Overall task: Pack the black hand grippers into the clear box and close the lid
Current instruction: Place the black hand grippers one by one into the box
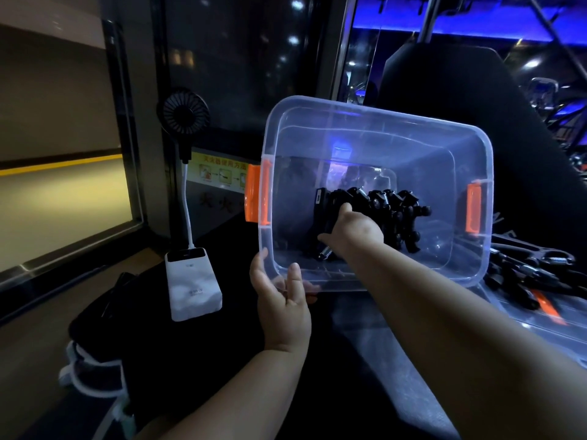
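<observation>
The clear box with orange latches is tilted up with its open side facing me. My left hand grips its near lower-left corner, thumb over the rim. My right hand reaches inside and holds a bunch of black hand grippers against the bottom. More black hand grippers lie in a pile to the right of the box, on the clear lid.
A white power bank with a small black fan on a white stalk stands to the left. A dark bag lies beside it. A black chair back rises behind the box. Dark glass is beyond.
</observation>
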